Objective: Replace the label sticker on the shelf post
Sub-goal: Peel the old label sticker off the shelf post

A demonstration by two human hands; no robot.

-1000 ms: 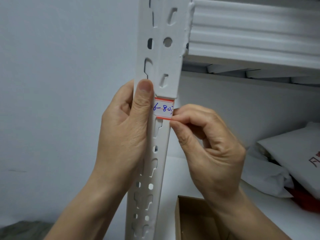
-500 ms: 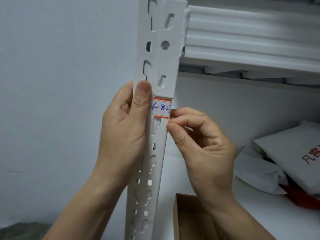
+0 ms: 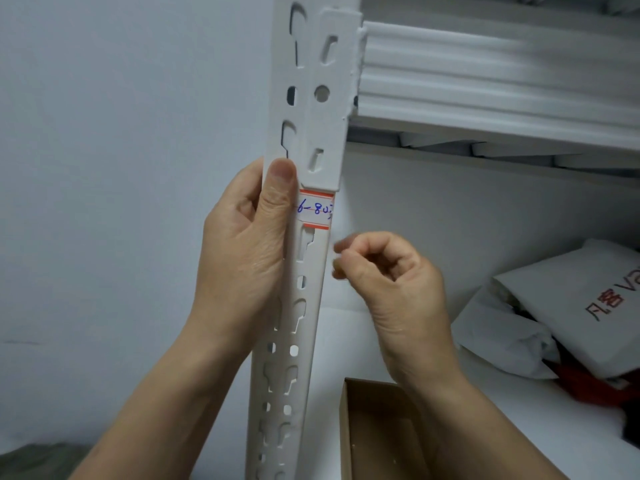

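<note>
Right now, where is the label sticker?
The label sticker is on the shelf post, mid-frame, just below the bracket, beside the left hand's thumb; the right hand is lower right.

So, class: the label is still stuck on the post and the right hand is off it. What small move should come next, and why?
Probably bring the right hand back to the label sticker and pick at its right edge. The sticker lies flat on the shelf post, which the left hand steadies with its thumb on the sticker's left end.
</note>
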